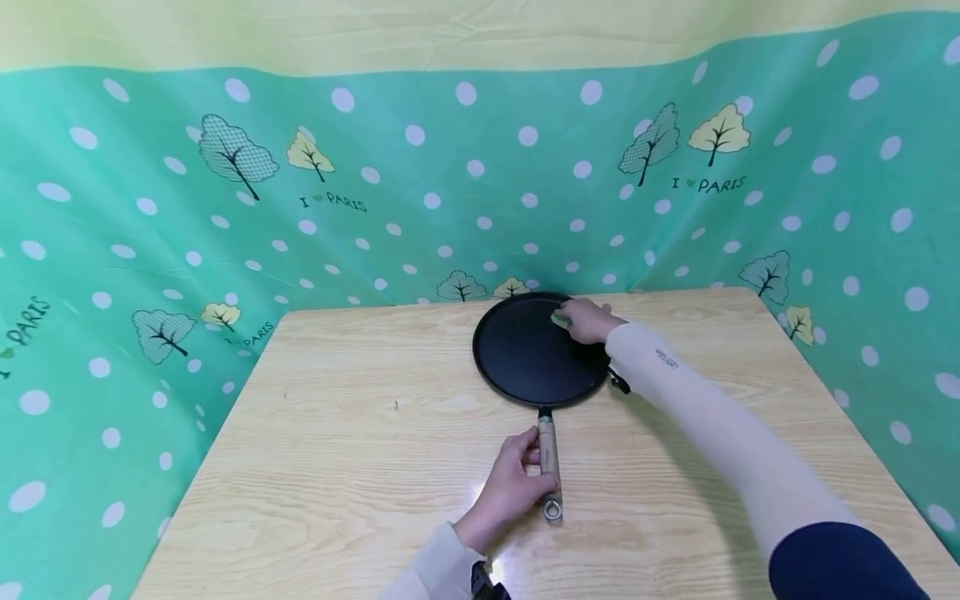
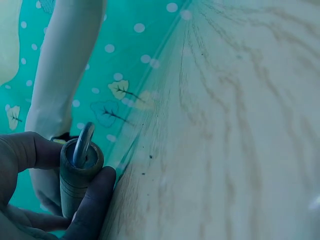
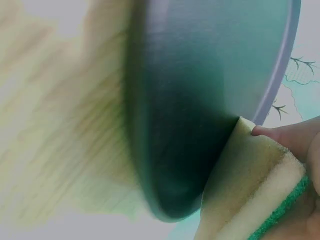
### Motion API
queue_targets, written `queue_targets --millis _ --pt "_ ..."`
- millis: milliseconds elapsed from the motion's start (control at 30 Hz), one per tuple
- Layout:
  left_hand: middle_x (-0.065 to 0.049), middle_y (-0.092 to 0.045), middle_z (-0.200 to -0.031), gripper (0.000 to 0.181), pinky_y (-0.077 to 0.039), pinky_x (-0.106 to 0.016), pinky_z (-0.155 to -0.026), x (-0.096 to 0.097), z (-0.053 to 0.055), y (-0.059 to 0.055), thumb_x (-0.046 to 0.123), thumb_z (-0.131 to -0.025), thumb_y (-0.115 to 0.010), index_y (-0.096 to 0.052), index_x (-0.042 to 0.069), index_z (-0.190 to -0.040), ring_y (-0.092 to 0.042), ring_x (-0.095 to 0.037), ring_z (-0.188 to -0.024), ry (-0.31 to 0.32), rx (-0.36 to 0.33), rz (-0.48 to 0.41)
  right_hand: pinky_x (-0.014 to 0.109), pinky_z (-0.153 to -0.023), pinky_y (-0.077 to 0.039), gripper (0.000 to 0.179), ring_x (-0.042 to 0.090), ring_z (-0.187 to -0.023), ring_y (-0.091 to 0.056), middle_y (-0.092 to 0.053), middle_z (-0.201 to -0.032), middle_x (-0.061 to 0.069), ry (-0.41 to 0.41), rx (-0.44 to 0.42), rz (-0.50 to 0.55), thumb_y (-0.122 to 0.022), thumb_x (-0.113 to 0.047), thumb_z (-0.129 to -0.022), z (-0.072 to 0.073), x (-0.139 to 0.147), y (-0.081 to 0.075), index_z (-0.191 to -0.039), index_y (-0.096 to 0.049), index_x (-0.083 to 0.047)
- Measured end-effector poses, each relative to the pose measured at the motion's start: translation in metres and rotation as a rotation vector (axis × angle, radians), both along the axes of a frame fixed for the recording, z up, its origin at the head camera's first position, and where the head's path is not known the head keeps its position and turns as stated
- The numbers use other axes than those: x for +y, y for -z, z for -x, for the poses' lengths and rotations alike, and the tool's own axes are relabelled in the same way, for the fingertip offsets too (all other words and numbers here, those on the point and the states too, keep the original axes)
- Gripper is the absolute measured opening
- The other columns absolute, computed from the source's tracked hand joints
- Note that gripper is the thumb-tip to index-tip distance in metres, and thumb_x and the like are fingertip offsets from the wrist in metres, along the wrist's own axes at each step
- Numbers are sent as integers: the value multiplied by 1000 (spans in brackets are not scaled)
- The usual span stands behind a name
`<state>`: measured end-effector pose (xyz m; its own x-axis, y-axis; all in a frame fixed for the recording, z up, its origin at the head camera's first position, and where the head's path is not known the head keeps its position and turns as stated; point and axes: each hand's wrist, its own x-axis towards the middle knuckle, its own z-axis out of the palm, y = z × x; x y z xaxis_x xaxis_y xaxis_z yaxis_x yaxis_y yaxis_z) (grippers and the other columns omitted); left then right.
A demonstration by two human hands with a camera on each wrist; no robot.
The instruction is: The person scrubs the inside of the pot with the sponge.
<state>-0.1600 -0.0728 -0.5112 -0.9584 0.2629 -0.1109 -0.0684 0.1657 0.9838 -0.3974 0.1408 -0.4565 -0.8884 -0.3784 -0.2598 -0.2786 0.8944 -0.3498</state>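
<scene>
A flat black frying pan (image 1: pixel 525 354) lies toward the back of the table, its wooden handle (image 1: pixel 549 454) pointing at me. My left hand (image 1: pixel 512 483) grips that handle, thumb and fingers on either side, near the metal hanging ring (image 1: pixel 552 509). In the left wrist view the handle's end (image 2: pixel 80 175) sits between thumb and finger. My right hand (image 1: pixel 588 321) holds a sponge (image 3: pixel 250 185) against the pan's surface at the far right, close to the rim. The sponge is pale yellow with a green scouring side. My right palm is mostly out of view.
The light wood table (image 1: pixel 360 450) extends around the pan. Behind and at both sides hangs a green dotted curtain (image 1: pixel 420 183) with trees printed on it, meeting the table's back edge just beyond the pan. My right forearm (image 1: pixel 712 433) stretches over the table's right part.
</scene>
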Motion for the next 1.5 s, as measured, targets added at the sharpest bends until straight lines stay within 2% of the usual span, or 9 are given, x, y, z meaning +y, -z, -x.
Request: queue_targets --millis 267,467,600,733,867,1033,1133,1500 --pt "-15 -52 -127 90 -52 -21 -81 -1 1 2 -5 -72 -73 -36 -18 -153 -58 -23 -110 -1 -2 8 83 -112 -19 52 53 -148 -34 -41 -161 27 -38 39 -22 -45 3 -103 -25 13 -6 -155 -49 1" --pt "-16 -52 -128 90 -51 -21 -84 0 2 3 -3 -73 -73 -36 -18 -153 -58 -24 -110 2 3 19 84 -109 -25 50 55 -145 -38 -44 -158 29 -49 95 -34 -46 2 -103 -42 18 0 -153 -52 1" --pt "-16 -51 -126 89 -53 -21 -81 0 2 3 -3 -73 -73 -37 -17 -153 -58 -24 -109 8 0 12 84 -106 -28 48 55 -144 -40 -45 -157 30 -53 122 -48 -46 3 -103 -55 20 4 -151 -54 2" --pt "-16 -51 -125 88 -52 -20 -80 0 2 4 -4 -73 -73 -38 -17 -153 -58 -23 -109 9 5 9 84 -105 -29 48 55 -144 -38 -45 -157 31 -46 141 -43 -47 4 -102 -71 20 7 -150 -55 2" --pt "-16 -52 -125 88 -50 -21 -85 0 2 5 -4 -72 -73 -38 -18 -152 -59 -22 -109 7 22 16 85 -104 -29 47 55 -145 -37 -44 -157 31 -38 173 -26 -49 4 -102 -88 18 10 -150 -55 3" --pt "-15 -52 -125 87 -50 -21 -84 0 3 3 -3 -74 -74 -38 -17 -152 -59 -22 -109 8 10 31 84 -102 -32 47 53 -146 -37 -46 -157 29 -34 209 -7 -50 4 -103 -106 15 12 -149 -56 3" --pt "-15 -52 -125 87 -51 -21 -83 0 2 2 -3 -74 -74 -39 -17 -152 -59 -22 -109 9 7 32 82 -102 -33 47 52 -147 -36 -46 -157 28 -28 219 -3 -50 3 -103 -113 14 13 -149 -56 1" --pt "-14 -52 -126 88 -49 -28 -93 -2 1 2 6 -78 -80 -40 -13 -154 -59 -23 -111 36 16 44 75 -100 -37 46 50 -147 -38 -48 -157 27 -46 248 22 -57 1 -102 -133 6 16 -147 -59 -1"
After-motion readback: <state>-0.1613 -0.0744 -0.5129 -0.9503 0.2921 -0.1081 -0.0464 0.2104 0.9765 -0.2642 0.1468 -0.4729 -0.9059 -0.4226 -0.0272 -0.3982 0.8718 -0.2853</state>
